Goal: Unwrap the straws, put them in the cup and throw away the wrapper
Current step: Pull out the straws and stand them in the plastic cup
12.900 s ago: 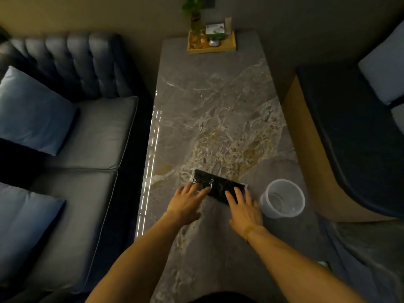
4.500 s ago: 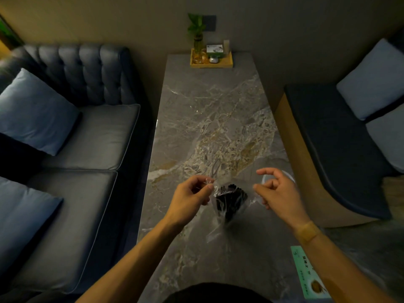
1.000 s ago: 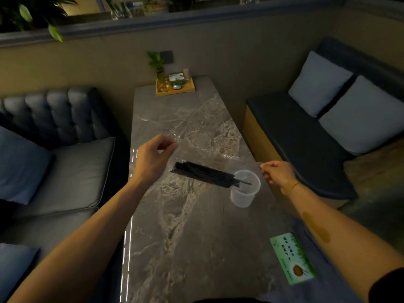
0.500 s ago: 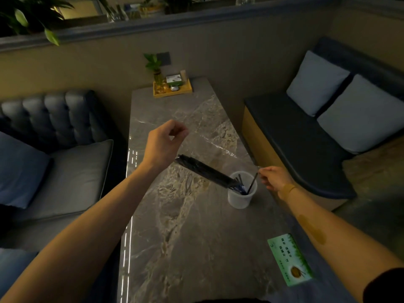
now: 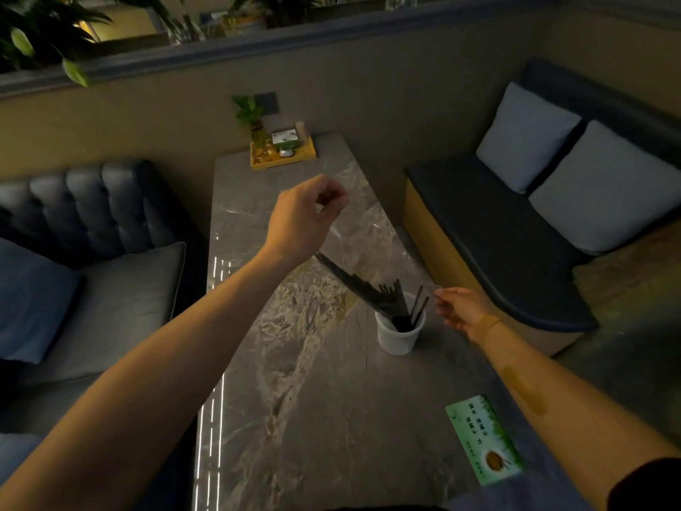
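Straws (image 5: 372, 295), black, slanting out of clear wrapper (image 5: 368, 234) into cup (image 5: 400, 331), which stands on tabletop (image 5: 331, 400) at 3 o'clock side. Left hand (image 5: 304, 217) raised, fingers pinching wrapper's upper end; right hand (image 5: 460, 307) fingers pinching its lower edge beside cup.

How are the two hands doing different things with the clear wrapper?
The left hand is lifted high above the table, while the right hand stays low beside the cup. The left hand pinches the wrapper's upper end; the right hand pinches its lower end near the straws. Both hold the same wrapper, tilting it toward the cup.
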